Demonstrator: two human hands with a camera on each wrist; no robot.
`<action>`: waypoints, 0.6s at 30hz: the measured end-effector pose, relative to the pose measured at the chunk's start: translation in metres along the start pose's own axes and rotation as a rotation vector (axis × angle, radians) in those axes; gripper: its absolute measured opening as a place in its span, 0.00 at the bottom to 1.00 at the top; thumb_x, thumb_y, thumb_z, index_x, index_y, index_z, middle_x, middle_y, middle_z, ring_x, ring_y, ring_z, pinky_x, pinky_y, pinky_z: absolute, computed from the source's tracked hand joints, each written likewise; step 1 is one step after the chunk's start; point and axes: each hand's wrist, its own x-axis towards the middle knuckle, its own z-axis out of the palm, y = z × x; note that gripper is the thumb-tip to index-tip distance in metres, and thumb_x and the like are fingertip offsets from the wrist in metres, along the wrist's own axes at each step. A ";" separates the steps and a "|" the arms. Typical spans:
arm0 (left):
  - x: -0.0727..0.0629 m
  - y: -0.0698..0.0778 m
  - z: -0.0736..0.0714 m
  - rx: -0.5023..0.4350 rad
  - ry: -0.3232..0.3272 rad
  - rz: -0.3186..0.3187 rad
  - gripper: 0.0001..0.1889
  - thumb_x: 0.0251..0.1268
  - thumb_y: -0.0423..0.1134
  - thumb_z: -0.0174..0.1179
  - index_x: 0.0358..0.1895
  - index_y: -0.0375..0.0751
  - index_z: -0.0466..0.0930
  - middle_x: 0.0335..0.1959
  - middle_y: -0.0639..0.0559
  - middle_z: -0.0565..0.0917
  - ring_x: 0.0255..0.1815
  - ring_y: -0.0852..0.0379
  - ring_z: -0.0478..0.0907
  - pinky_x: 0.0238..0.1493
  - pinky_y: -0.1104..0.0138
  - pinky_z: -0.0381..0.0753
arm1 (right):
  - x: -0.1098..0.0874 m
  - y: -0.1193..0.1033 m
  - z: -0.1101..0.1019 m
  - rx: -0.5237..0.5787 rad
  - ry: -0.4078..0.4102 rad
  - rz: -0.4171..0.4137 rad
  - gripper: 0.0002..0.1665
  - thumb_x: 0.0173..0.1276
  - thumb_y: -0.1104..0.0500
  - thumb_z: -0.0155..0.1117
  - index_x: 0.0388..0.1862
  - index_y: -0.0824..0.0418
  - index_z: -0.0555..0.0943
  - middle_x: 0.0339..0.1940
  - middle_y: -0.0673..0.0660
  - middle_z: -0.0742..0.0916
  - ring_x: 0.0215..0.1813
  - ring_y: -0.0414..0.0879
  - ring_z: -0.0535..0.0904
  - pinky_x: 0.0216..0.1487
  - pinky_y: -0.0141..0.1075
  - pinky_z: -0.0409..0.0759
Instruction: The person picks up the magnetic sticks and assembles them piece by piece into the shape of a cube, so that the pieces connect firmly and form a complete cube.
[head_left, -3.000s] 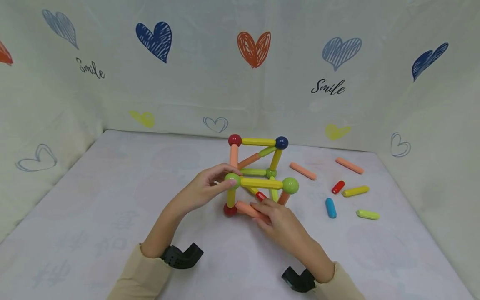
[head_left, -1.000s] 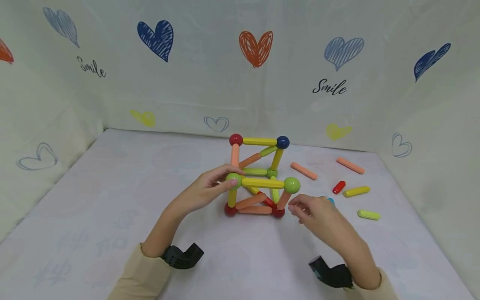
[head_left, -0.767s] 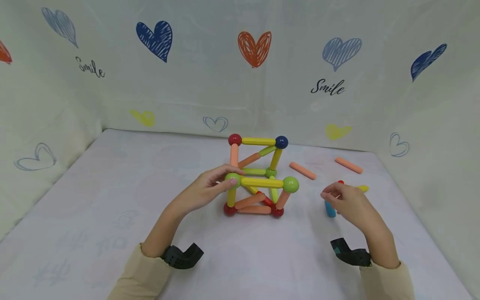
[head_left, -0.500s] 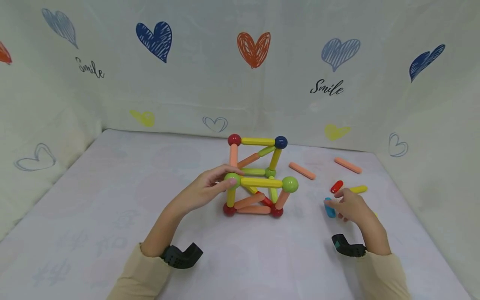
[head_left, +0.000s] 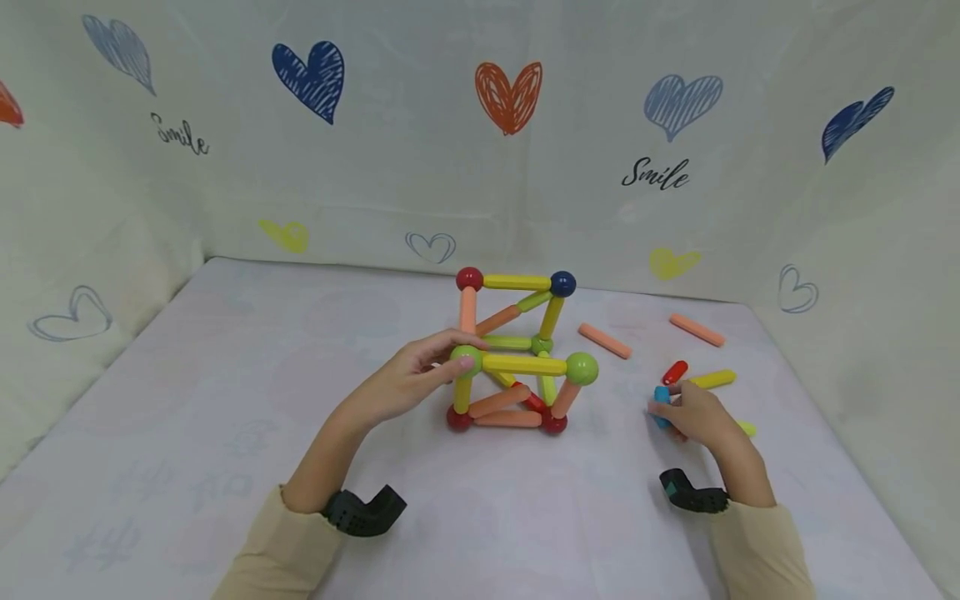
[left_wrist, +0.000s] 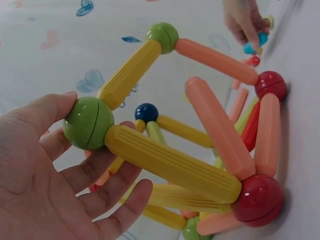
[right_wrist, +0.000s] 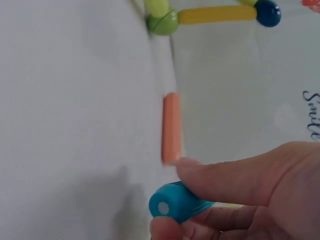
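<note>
My left hand (head_left: pixel 401 379) grips the green ball (head_left: pixel 465 360) at the near top left corner of a frame of magnetic sticks and balls. In the left wrist view, the thumb lies on this green ball (left_wrist: pixel 87 124) and the fingers reach behind it. A yellow stick (head_left: pixel 523 365) spans to another green ball (head_left: pixel 582 367). Below are two red balls (head_left: pixel 460 418) joined by an orange stick (head_left: pixel 508 419); a second orange stick (left_wrist: pixel 220 130) slants up with one end free. My right hand (head_left: pixel 705 412) pinches a short blue stick (right_wrist: pixel 175 200) between thumb and fingers, at the right.
Around the right hand lie a red stick (head_left: pixel 675 372), a yellow stick (head_left: pixel 714 379) and a partly hidden lime stick (head_left: pixel 747 427). Two orange sticks (head_left: pixel 604 341) lie farther back. A heart-printed cloth (head_left: pixel 570 183) hangs behind the white table (head_left: pixel 247 375).
My right hand has left an orange stick at the frame's lower front, moved right to the loose sticks and taken hold of the blue one. The left hand has stayed on the green ball.
</note>
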 end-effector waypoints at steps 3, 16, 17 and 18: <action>0.000 0.001 0.000 0.007 -0.008 -0.008 0.16 0.69 0.40 0.51 0.58 0.48 0.72 0.53 0.50 0.75 0.48 0.50 0.71 0.47 0.54 0.74 | -0.009 -0.014 -0.003 0.075 0.058 -0.102 0.26 0.70 0.52 0.55 0.49 0.75 0.68 0.26 0.56 0.79 0.26 0.43 0.74 0.33 0.35 0.71; 0.000 0.002 0.000 0.005 -0.015 -0.015 0.16 0.69 0.40 0.51 0.59 0.48 0.71 0.52 0.48 0.75 0.48 0.48 0.71 0.47 0.56 0.74 | -0.082 -0.091 0.016 0.408 0.085 -0.358 0.22 0.65 0.51 0.60 0.52 0.65 0.76 0.42 0.57 0.86 0.42 0.43 0.84 0.51 0.40 0.79; 0.000 0.001 0.000 0.004 -0.016 -0.016 0.16 0.69 0.41 0.51 0.59 0.49 0.71 0.53 0.48 0.75 0.49 0.48 0.71 0.47 0.57 0.74 | -0.083 -0.095 0.026 0.431 0.100 -0.356 0.21 0.64 0.53 0.62 0.52 0.64 0.76 0.44 0.57 0.86 0.43 0.43 0.84 0.49 0.37 0.80; 0.000 0.001 0.000 0.004 -0.016 -0.018 0.16 0.69 0.41 0.51 0.59 0.49 0.71 0.53 0.48 0.75 0.49 0.48 0.71 0.46 0.58 0.74 | -0.084 -0.099 0.037 0.461 0.121 -0.351 0.20 0.64 0.54 0.62 0.52 0.63 0.77 0.46 0.57 0.85 0.44 0.43 0.83 0.48 0.35 0.80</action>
